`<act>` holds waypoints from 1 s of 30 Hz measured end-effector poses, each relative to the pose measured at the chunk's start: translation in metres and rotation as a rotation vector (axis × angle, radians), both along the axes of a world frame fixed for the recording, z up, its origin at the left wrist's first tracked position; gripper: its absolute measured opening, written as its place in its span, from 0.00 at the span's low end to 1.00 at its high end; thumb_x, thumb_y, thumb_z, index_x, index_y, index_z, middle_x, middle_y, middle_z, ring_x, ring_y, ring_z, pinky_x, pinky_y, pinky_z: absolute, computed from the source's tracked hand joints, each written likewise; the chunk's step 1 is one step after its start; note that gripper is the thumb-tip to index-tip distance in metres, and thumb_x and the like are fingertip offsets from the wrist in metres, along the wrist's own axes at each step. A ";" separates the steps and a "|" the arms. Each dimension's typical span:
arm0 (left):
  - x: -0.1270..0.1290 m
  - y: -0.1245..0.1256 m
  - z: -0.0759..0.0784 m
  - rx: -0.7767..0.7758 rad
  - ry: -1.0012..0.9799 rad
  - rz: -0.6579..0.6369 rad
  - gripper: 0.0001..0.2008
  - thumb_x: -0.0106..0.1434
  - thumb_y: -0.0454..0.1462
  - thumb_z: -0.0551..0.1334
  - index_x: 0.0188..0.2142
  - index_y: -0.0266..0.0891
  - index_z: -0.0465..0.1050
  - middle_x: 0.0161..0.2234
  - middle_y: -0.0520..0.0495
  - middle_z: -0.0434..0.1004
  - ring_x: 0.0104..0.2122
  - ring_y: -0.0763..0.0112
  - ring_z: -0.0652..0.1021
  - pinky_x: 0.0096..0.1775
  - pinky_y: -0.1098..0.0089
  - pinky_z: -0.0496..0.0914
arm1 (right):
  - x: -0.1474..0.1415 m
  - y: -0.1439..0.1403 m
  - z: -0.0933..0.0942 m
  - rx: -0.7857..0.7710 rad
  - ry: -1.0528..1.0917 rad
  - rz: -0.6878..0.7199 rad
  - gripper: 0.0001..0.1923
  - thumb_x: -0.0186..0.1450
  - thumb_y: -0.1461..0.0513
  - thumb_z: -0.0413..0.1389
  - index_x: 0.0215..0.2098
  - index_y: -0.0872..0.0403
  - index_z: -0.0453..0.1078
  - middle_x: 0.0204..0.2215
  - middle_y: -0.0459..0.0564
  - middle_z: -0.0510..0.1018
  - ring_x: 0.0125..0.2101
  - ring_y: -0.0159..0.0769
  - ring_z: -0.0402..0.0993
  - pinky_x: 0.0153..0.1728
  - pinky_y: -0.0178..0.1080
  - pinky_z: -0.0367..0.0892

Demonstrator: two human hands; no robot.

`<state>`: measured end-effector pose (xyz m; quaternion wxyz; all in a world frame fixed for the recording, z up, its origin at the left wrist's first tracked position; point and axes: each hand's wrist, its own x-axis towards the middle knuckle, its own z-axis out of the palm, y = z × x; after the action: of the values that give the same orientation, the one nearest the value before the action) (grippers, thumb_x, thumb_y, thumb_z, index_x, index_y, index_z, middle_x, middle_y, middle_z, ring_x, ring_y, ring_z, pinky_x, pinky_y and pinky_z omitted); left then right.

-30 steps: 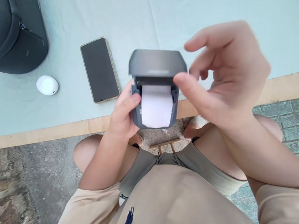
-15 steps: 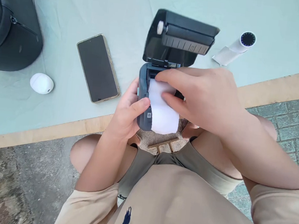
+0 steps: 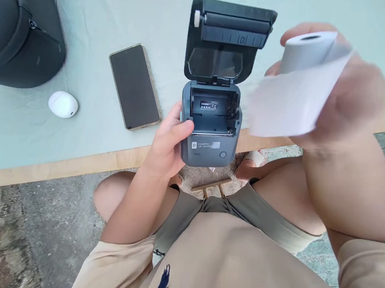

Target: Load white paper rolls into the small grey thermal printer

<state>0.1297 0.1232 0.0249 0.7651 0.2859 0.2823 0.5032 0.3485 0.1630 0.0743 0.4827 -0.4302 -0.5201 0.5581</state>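
A small grey printer is held over the table's front edge by my left hand, thumb on its left side. Its lid stands swung back, and the paper bay is bare. My right hand is raised to the right of the printer and grips a white paper roll. A loose sheet of that paper trails down and left from the roll, blurred by motion.
A dark phone lies face up on the pale green table cloth, left of the printer. A white oval case and a black zipped bag sit farther left. The wooden table edge runs above my knees.
The printer lid was swung back. My right hand reached into the bay, took the paper roll and lifted it out to the right. The left hand kept hold of the printer.
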 end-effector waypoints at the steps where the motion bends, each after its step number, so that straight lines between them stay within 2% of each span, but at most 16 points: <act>1: 0.000 0.001 0.001 -0.016 -0.019 -0.004 0.14 0.63 0.37 0.63 0.48 0.40 0.73 0.40 0.50 0.82 0.51 0.61 0.81 0.52 0.65 0.77 | 0.001 0.004 -0.007 -0.079 0.042 -0.025 0.21 0.48 0.51 0.64 0.37 0.50 0.69 0.27 0.43 0.71 0.22 0.27 0.66 0.15 0.33 0.55; 2: 0.000 0.001 0.001 -0.025 -0.032 -0.004 0.13 0.63 0.37 0.63 0.48 0.40 0.74 0.40 0.50 0.82 0.51 0.61 0.81 0.52 0.64 0.77 | 0.002 0.008 -0.014 -0.143 0.048 -0.039 0.22 0.47 0.49 0.64 0.35 0.50 0.69 0.26 0.43 0.70 0.20 0.26 0.64 0.13 0.33 0.51; 4: 0.001 0.003 0.002 -0.030 -0.030 0.015 0.12 0.64 0.37 0.61 0.47 0.39 0.75 0.39 0.50 0.82 0.51 0.61 0.81 0.53 0.65 0.76 | 0.003 0.010 -0.027 -0.161 0.016 -0.057 0.24 0.48 0.46 0.65 0.36 0.49 0.68 0.26 0.44 0.70 0.19 0.26 0.63 0.11 0.32 0.46; 6: 0.003 0.004 0.002 -0.017 -0.006 0.036 0.11 0.64 0.37 0.61 0.45 0.38 0.76 0.37 0.50 0.82 0.51 0.61 0.81 0.54 0.65 0.76 | 0.004 0.007 -0.035 -0.090 -0.015 -0.084 0.23 0.51 0.46 0.66 0.37 0.48 0.66 0.25 0.42 0.70 0.19 0.24 0.63 0.11 0.31 0.47; 7: 0.004 0.005 0.002 -0.010 0.010 0.043 0.11 0.64 0.38 0.61 0.44 0.38 0.76 0.37 0.49 0.83 0.51 0.60 0.80 0.54 0.65 0.76 | 0.004 0.005 -0.037 -0.039 -0.044 -0.082 0.22 0.53 0.48 0.66 0.38 0.48 0.64 0.25 0.41 0.69 0.18 0.24 0.63 0.11 0.30 0.51; 9: 0.004 0.006 0.001 -0.005 0.048 0.065 0.10 0.64 0.40 0.61 0.42 0.39 0.77 0.38 0.49 0.83 0.52 0.60 0.80 0.54 0.65 0.76 | 0.004 0.001 -0.037 0.061 -0.127 -0.054 0.20 0.57 0.49 0.65 0.38 0.48 0.62 0.28 0.40 0.69 0.20 0.24 0.67 0.13 0.30 0.60; 11: 0.005 0.006 0.001 -0.006 0.069 0.084 0.11 0.65 0.41 0.60 0.42 0.39 0.77 0.39 0.49 0.83 0.54 0.60 0.79 0.55 0.65 0.75 | 0.005 -0.002 -0.032 0.153 -0.231 -0.043 0.18 0.60 0.51 0.63 0.38 0.49 0.62 0.32 0.42 0.69 0.24 0.25 0.71 0.15 0.30 0.64; 14: 0.004 0.006 0.002 -0.018 0.057 0.092 0.11 0.65 0.41 0.60 0.43 0.40 0.77 0.41 0.49 0.83 0.54 0.61 0.78 0.57 0.64 0.74 | 0.009 -0.005 -0.021 0.292 -0.332 -0.126 0.14 0.62 0.53 0.63 0.39 0.49 0.67 0.34 0.45 0.69 0.25 0.24 0.69 0.15 0.30 0.62; 16: 0.005 0.005 0.003 -0.030 0.039 0.089 0.11 0.65 0.42 0.60 0.40 0.39 0.77 0.42 0.49 0.83 0.54 0.61 0.79 0.58 0.63 0.73 | 0.011 -0.008 -0.015 0.333 -0.361 -0.225 0.13 0.62 0.56 0.62 0.44 0.48 0.69 0.39 0.46 0.71 0.25 0.23 0.68 0.15 0.30 0.60; 19: 0.006 0.005 0.004 -0.031 0.035 0.103 0.10 0.65 0.42 0.59 0.34 0.39 0.76 0.41 0.48 0.84 0.55 0.60 0.78 0.60 0.64 0.71 | 0.014 -0.009 -0.018 0.307 -0.423 -0.284 0.19 0.62 0.60 0.60 0.51 0.44 0.66 0.46 0.45 0.71 0.26 0.24 0.68 0.17 0.31 0.61; 23: 0.007 0.006 0.004 -0.023 0.047 0.107 0.10 0.64 0.42 0.59 0.33 0.40 0.76 0.40 0.49 0.84 0.56 0.60 0.78 0.61 0.65 0.70 | 0.013 -0.003 -0.039 0.295 -0.719 -0.174 0.30 0.55 0.69 0.60 0.54 0.43 0.61 0.34 0.41 0.76 0.21 0.24 0.64 0.20 0.33 0.61; 26: 0.007 0.006 0.004 -0.015 0.035 0.095 0.10 0.64 0.42 0.59 0.33 0.40 0.76 0.40 0.49 0.84 0.56 0.60 0.78 0.61 0.65 0.70 | 0.010 -0.001 -0.046 0.284 -0.912 -0.103 0.34 0.54 0.72 0.58 0.56 0.43 0.59 0.37 0.42 0.77 0.18 0.23 0.63 0.23 0.35 0.62; 28: 0.007 0.006 0.003 -0.014 0.029 0.089 0.10 0.64 0.42 0.59 0.33 0.40 0.75 0.40 0.49 0.84 0.55 0.60 0.78 0.61 0.64 0.70 | 0.010 -0.003 -0.040 0.279 -0.898 -0.056 0.36 0.56 0.70 0.57 0.60 0.42 0.55 0.45 0.44 0.77 0.23 0.25 0.69 0.23 0.34 0.64; 30: 0.006 0.005 0.003 -0.017 0.038 0.093 0.10 0.64 0.42 0.58 0.33 0.41 0.75 0.40 0.49 0.84 0.54 0.60 0.79 0.60 0.63 0.71 | 0.014 -0.007 -0.030 0.375 -0.842 -0.072 0.36 0.59 0.68 0.57 0.62 0.41 0.54 0.56 0.46 0.71 0.37 0.32 0.76 0.22 0.32 0.63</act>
<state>0.1358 0.1284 0.0280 0.7377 0.2754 0.3141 0.5304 0.3628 0.1559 0.0443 0.3180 -0.5424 -0.7476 0.2140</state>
